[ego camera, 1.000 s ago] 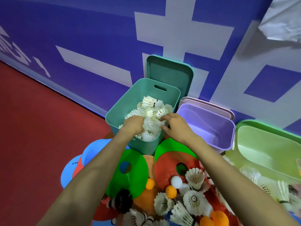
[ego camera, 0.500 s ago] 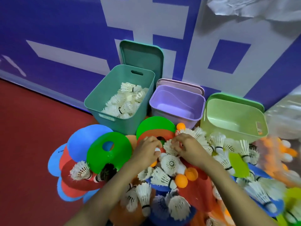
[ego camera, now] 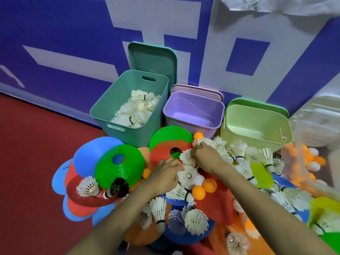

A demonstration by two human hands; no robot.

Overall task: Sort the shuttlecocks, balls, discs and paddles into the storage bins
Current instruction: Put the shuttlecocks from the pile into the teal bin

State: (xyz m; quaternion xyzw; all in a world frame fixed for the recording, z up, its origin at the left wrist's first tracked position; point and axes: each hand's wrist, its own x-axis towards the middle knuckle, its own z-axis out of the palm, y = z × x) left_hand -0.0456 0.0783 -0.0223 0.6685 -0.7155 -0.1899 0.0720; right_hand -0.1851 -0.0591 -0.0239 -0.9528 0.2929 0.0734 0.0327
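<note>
A heap of white shuttlecocks (ego camera: 196, 220), orange balls (ego camera: 198, 192) and coloured discs (ego camera: 120, 167) lies on the red floor in front of three bins. The teal bin (ego camera: 103, 112) at the left holds several shuttlecocks (ego camera: 136, 111). The purple bin (ego camera: 193, 122) and the light green bin (ego camera: 255, 137) look empty. My left hand (ego camera: 163, 178) is closed around a white shuttlecock (ego camera: 187, 176) in the middle of the heap. My right hand (ego camera: 206, 158) grips shuttlecocks (ego camera: 216, 145) just behind it, near the purple bin's front.
Bin lids (ego camera: 152, 57) lean on the blue and white wall behind the bins. A clear plastic bag (ego camera: 311, 162) with orange and white balls lies at the right. A black shuttlecock (ego camera: 117, 187) rests on the discs at the left. Bare red floor spreads to the left.
A second ago both hands were in the teal bin on the shuttlecocks. They came back to the heap and closed on new shuttlecocks; the right hand has since shifted toward the purple bin.
</note>
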